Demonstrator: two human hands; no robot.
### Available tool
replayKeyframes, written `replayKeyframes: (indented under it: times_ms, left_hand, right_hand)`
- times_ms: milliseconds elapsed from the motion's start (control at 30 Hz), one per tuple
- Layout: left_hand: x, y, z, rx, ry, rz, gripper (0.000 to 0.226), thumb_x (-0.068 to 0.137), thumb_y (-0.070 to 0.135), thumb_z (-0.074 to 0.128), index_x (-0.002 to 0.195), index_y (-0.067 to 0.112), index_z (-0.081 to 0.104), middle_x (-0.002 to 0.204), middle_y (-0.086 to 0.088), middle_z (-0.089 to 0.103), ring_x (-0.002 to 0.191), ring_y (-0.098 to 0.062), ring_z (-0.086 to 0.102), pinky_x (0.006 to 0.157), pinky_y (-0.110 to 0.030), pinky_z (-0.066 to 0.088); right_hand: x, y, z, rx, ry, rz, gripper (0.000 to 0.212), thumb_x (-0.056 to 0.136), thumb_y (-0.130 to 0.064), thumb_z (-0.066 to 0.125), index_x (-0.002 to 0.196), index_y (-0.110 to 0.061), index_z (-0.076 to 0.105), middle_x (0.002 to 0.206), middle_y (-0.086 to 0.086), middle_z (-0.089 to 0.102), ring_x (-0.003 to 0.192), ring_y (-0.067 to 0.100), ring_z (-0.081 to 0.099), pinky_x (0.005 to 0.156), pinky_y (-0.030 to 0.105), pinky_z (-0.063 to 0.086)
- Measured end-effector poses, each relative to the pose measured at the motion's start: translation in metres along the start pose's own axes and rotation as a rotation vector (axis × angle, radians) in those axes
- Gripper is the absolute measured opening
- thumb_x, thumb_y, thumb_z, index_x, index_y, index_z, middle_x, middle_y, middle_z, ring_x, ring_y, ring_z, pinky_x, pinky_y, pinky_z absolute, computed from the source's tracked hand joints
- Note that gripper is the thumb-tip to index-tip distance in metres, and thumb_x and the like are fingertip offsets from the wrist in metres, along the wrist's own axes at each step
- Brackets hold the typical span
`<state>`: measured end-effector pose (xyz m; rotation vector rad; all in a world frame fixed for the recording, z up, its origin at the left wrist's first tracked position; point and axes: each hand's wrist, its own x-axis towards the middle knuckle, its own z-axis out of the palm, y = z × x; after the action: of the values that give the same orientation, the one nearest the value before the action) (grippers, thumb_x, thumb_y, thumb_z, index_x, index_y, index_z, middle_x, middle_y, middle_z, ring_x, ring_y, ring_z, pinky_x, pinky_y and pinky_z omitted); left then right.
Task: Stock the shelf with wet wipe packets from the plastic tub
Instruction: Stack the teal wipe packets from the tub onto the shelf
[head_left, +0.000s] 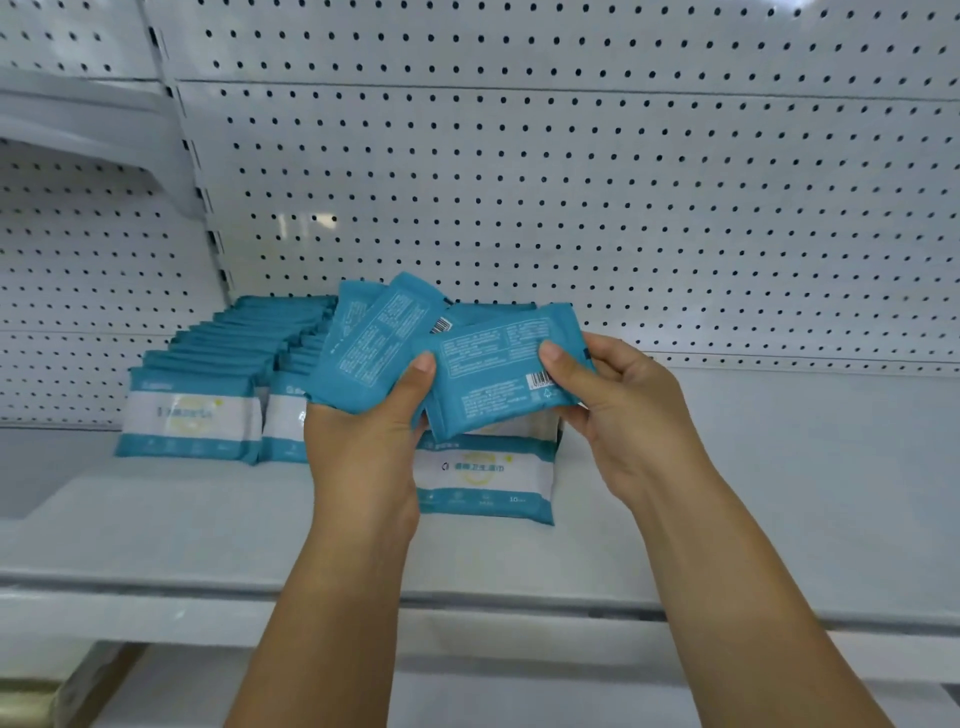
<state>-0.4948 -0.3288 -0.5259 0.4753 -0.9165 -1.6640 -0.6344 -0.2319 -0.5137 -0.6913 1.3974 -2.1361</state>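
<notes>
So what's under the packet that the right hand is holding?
Another wipes packet stands on the shelf, its label facing out. The held packet in the right hand covers its top, so how many more stand behind it cannot be seen.

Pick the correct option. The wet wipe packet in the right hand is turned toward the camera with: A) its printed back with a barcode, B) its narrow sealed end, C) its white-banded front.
A: the packet pinched by the right hand shows small print and a barcode, not the white band seen on the shelved packets.
</notes>
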Motion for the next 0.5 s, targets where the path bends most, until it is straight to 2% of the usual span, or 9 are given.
replayKeyframes:
  times_ms: [200, 367, 433, 500]
  left_hand:
    - [-0.003, 0.003, -0.011, 0.082, 0.081, 0.087, 0.05, 0.082, 0.0, 0.079, 0.126, 0.019, 0.064, 0.112, 0.003, 0.075, 0.102, -0.012, 0.073, 0.077, -0.027, 0.059]
    - [-0.009, 0.011, -0.022, 0.097, 0.062, 0.058, 0.046, 0.087, 0.007, 0.075, 0.129, 0.021, 0.061, 0.117, 0.003, 0.074, 0.104, -0.014, 0.073, 0.079, -0.031, 0.062]
    - [-0.014, 0.012, -0.022, 0.093, 0.014, 0.035, 0.04, 0.089, 0.013, 0.073, 0.127, 0.02, 0.062, 0.116, 0.003, 0.074, 0.104, -0.015, 0.073, 0.08, -0.032, 0.062]
    - [-0.018, 0.011, -0.02, 0.106, -0.023, 0.024, 0.039, 0.09, 0.019, 0.072, 0.127, 0.017, 0.061, 0.116, 0.002, 0.074, 0.105, -0.015, 0.072, 0.081, -0.032, 0.062]
  right_hand:
    - [-0.004, 0.0, 0.0, 0.124, 0.118, -0.009, 0.029, 0.082, -0.011, 0.079, 0.109, -0.007, 0.07, 0.091, 0.001, 0.079, 0.082, 0.011, 0.075, 0.067, 0.022, 0.058]
    - [-0.011, 0.0, 0.015, 0.101, 0.281, -0.217, 0.02, 0.083, -0.015, 0.081, 0.101, -0.012, 0.073, 0.088, -0.002, 0.078, 0.085, 0.012, 0.074, 0.074, 0.028, 0.059]
    - [-0.017, 0.003, 0.029, 0.017, 0.273, -0.307, 0.011, 0.083, -0.018, 0.081, 0.093, -0.019, 0.076, 0.086, -0.002, 0.078, 0.084, 0.012, 0.074, 0.08, 0.032, 0.06]
    - [-0.026, 0.008, 0.044, -0.051, 0.191, -0.335, 0.004, 0.085, -0.018, 0.079, 0.087, -0.021, 0.077, 0.083, -0.003, 0.078, 0.081, 0.012, 0.074, 0.08, 0.029, 0.06]
